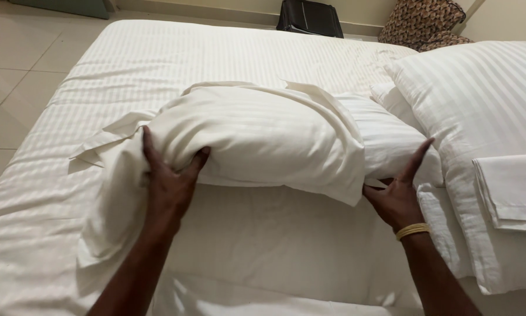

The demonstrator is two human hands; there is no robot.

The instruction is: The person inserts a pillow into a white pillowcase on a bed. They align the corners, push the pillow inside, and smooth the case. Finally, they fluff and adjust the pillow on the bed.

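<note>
A white pillow (386, 137) lies across the bed, half inside a cream pillowcase (257, 134) that covers its left part. My left hand (168, 175) grips the covered left end of the pillow, fingers pressed into the cloth. My right hand (399, 190), with a yellow bangle at the wrist, rests against the bare right end of the pillow where the pillowcase's open edge hangs, fingers spread. Loose pillowcase fabric trails down to the left under my left forearm.
The bed (175, 58) has a white striped sheet. A large striped pillow (479, 99) lies at the right with a folded white cloth (511, 190) on it. A black bag (310, 17) and a patterned cushion (421, 20) sit beyond the bed. Tiled floor is at left.
</note>
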